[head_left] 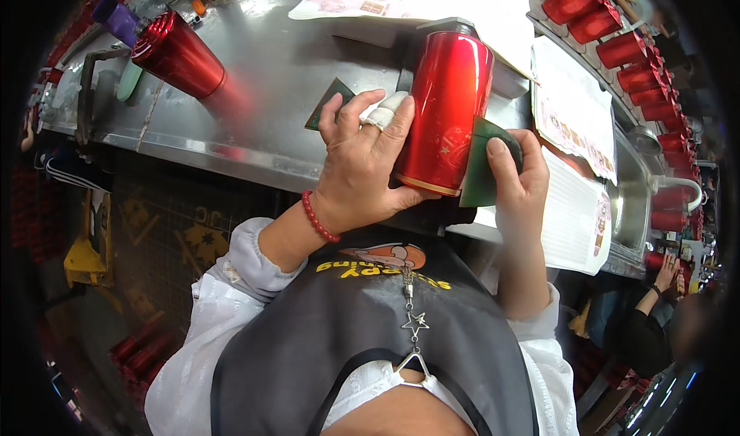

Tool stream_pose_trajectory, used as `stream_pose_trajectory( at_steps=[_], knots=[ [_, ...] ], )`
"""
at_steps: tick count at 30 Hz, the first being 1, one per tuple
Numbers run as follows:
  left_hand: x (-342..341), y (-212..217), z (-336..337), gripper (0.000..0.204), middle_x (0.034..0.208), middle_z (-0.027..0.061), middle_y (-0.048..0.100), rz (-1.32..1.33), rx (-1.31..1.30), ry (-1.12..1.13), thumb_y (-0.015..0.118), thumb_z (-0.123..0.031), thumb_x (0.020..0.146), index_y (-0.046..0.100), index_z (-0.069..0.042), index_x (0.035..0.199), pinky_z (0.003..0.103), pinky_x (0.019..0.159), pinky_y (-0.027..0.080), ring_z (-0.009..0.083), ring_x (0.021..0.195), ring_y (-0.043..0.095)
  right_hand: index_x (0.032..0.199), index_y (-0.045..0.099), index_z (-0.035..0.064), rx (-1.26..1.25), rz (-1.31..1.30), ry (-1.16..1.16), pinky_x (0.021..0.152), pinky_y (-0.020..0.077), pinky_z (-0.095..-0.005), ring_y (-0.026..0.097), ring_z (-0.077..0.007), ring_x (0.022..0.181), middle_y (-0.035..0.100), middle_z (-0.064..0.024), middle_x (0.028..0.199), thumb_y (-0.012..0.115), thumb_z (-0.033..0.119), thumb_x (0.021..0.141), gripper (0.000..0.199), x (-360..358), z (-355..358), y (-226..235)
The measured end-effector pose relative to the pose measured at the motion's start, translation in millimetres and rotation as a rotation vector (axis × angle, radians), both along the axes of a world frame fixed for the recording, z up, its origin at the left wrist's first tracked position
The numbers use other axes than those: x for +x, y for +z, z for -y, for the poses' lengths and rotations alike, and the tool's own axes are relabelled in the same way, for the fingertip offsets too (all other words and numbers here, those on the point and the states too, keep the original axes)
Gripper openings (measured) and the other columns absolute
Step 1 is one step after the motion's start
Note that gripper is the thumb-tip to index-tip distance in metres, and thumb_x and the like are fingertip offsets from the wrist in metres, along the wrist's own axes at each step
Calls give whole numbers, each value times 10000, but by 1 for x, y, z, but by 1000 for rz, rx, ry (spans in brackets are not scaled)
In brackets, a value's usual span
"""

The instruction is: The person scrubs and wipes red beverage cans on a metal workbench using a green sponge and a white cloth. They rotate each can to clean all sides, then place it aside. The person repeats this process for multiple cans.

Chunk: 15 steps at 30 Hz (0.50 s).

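Note:
A shiny red tumbler [443,104] lies lengthwise before me, its near end toward my body and a pale design low on its side. My left hand [362,154] grips its left side, thumb beneath the near end; white coverings wrap some fingertips and a red bead bracelet circles the wrist. In my right hand [520,174] a flat dark green scraper [482,162] is pinched, its edge against the tumbler's right side. Another dark green piece [330,104] shows just beyond my left fingers; I cannot tell what it rests on.
A second red tumbler [181,54] stands on the metal worktable [262,58] at the left. Printed decal sheets [574,112] are stacked at the right, beside a metal sink [632,197]. Red tumblers [620,50] line the far right. Another person's hands [669,274] are at the right edge.

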<state>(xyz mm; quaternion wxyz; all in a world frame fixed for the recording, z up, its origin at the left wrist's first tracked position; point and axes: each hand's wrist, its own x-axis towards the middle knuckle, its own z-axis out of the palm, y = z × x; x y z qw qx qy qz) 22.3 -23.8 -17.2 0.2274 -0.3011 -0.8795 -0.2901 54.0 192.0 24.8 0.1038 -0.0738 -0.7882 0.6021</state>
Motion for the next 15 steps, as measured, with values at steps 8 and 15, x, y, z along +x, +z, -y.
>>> stream_pose_trajectory(
  at_steps=[8,15],
  knots=[
    [1,10,1,978,827,129,638,-27,-56,32,742,-655,764,530,43,1415,610,1126,150,316,1341,416,973,608,-36,527,-65,116,609,519,-398,661,-283,622,665,-169,720,692,192,932,246,-24,33,31],
    [-2,5,12,993,911,166,655,111,36,-30,794,-582,765,471,36,1472,599,1135,162,347,1327,415,1000,667,45,705,-386,86,608,501,-398,668,-289,662,683,-121,785,746,126,889,159,-39,26,42]
  ],
)
